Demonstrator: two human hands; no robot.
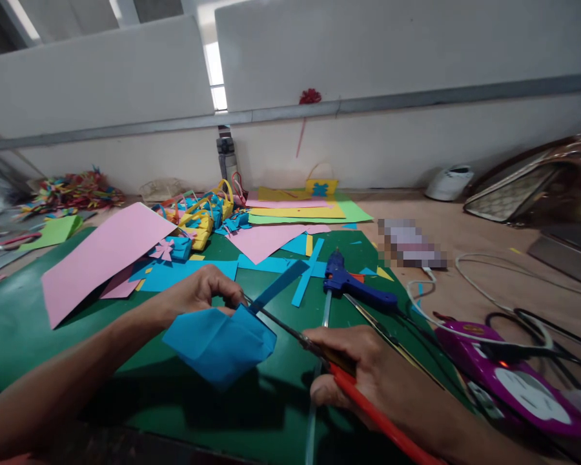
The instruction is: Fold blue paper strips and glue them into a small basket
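My left hand (217, 287) is closed, holding a folded blue paper bag (213, 345) above the green mat (150, 381). Its fingertips are partly hidden behind the bag. A blue strip (281, 284) sticks up at a slant from the bag's top edge. My right hand (353, 368) is wrapped round a red-handled pair of pliers (372, 410). Their long, thin metal nose reaches to the bag's edge at the foot of the strip. Just beyond my right hand lies a blue glue gun (356, 284) with a clear glue stick (326, 310) beside it.
Pink sheet (111, 258), cut blue strips (310, 271) and small blue and yellow bags (198, 226) lie across the mat. Stacked coloured sheets (295, 210) are at the back. Scissors (382, 329), cables (494, 258) and a purple device (518, 387) are on the right.
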